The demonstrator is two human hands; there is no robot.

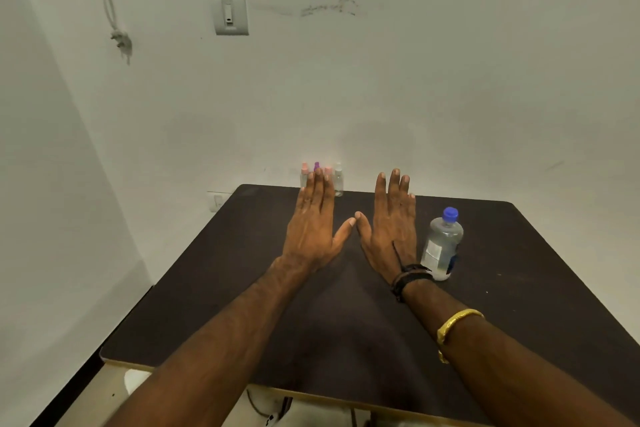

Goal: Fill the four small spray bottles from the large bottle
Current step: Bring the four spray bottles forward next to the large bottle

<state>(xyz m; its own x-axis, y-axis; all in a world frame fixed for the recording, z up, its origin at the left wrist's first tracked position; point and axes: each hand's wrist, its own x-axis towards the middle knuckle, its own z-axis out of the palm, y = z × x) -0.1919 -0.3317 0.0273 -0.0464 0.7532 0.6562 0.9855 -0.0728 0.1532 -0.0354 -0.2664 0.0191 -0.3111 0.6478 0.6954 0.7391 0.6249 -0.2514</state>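
Both of my hands hover flat, palms down, over the dark table [214, 288]. My left hand [313, 224] and my right hand [391, 224] hold nothing, and their thumb tips nearly touch. The large clear bottle [441, 244] with a blue cap stands upright just right of my right wrist. At the table's far edge by the wall stands a row of small spray bottles: a pink-capped one [304, 174], a purple-capped one [316, 166], another pink-capped one [328, 170] and a clear white-capped one [338, 180]. My left fingers partly hide the row.
The table's far edge meets a pale wall with a switch plate [230, 14] and a hanging cable [110, 7]. A low wall socket [218, 200] sits by the table's far left corner. Floor shows to the left and below the near edge.
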